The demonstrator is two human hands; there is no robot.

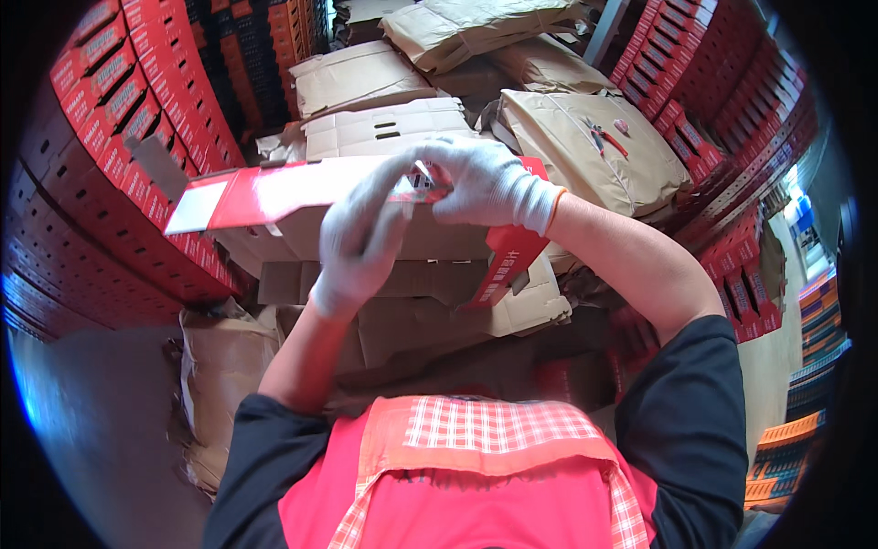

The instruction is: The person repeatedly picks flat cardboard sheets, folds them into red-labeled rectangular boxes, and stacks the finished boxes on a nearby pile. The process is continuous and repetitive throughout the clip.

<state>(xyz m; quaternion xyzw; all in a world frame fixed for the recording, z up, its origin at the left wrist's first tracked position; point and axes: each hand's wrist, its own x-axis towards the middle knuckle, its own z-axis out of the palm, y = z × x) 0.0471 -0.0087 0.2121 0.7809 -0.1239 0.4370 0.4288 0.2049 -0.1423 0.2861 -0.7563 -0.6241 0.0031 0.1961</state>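
A partly folded cardboard carton, red and white outside and plain brown inside, lies across the stack before me. My gloved right hand bends over its upper edge right of the middle, fingers curled onto the board. From the near side my gloved left hand reaches up, slightly blurred, its thumb and curved fingers around the carton's edge. The two hands' fingertips almost meet. Between them shows a small shiny red and silver patch, too unclear to name. A red printed side panel hangs down below my right wrist.
Brown paper-wrapped bundles and flat cardboard are piled behind the carton. Red-handled pliers lie on a wrapped bundle at the right. Tall stacks of red cartons rise left and right. Crumpled brown paper is at lower left.
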